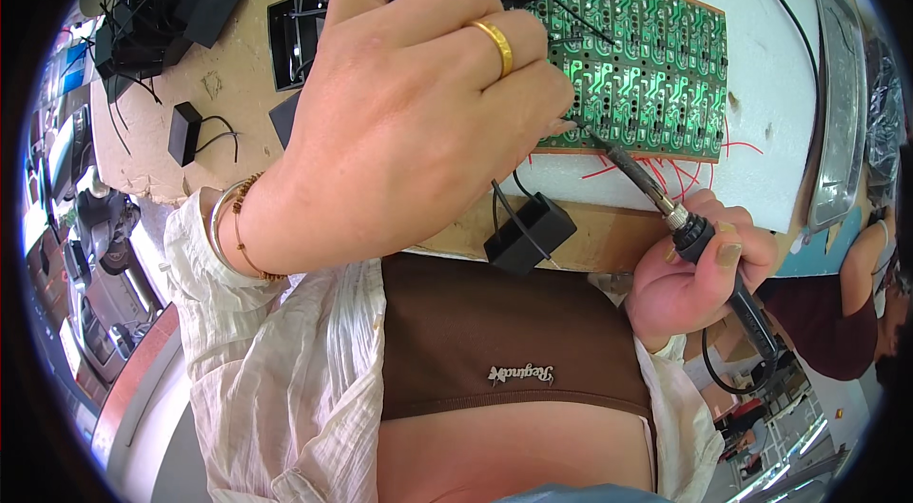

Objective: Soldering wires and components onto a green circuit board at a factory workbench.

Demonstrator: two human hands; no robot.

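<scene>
Across the green circuit board [656, 66] reaches my left hand [428, 85], its fingers curled and pinched together at the board's lower left edge. What the fingertips pinch is hidden under the hand. My right hand [709, 265] grips a soldering iron [699, 232] with a black handle. The iron's tip meets the board right beside my left fingertips; whether it touches metal there I cannot make out. Just below my left hand sits a black box [531, 232] with thin black wires. Red wires [666, 170] stick out from under the board's near edge.
The board lies on a white foam sheet [761, 123] on a brown worktop [143, 146]. A heap of black boxes with wires [162, 9] fills the far left, one small box [186, 133] apart from it. A clear tray [833, 94] stands at right. Another person's arm [864, 265] shows beyond.
</scene>
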